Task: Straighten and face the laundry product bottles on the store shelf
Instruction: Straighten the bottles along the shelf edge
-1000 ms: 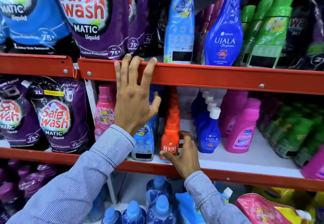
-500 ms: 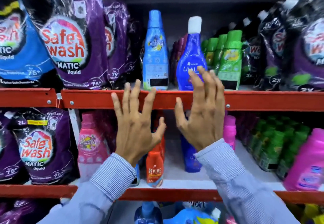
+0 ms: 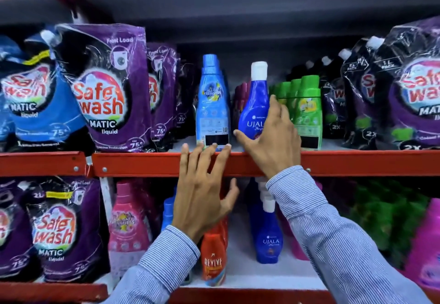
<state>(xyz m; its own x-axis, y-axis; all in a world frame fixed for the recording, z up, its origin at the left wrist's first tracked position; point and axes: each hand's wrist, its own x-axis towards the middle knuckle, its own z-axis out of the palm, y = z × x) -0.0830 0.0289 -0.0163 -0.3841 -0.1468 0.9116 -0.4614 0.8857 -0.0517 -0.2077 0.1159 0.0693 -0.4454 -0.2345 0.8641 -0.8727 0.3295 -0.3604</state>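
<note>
On the upper shelf stand a light blue fabric-conditioner bottle (image 3: 212, 103), a dark blue Ujala bottle (image 3: 256, 103) with a white cap, and a row of green bottles (image 3: 307, 108). My right hand (image 3: 271, 139) wraps the lower part of the Ujala bottle, thumb on its left side and fingers on its right. My left hand (image 3: 202, 196) lies flat with fingers spread on the red shelf rail (image 3: 142, 164), its fingertips at the foot of the light blue bottle. Both bottles stand upright with labels forward.
Purple Safe wash pouches (image 3: 104, 94) fill the upper shelf's left, and dark pouches (image 3: 414, 94) its right. Below the rail stand a pink bottle (image 3: 126, 227), a red Revive bottle (image 3: 213, 258), small Ujala bottles (image 3: 269, 239) and blurred green bottles (image 3: 385, 220).
My view has risen from the lower shelf to the upper one. My right hand left the Revive bottle, rose past the rail and closed around the Ujala bottle. My left hand stayed on the rail.
</note>
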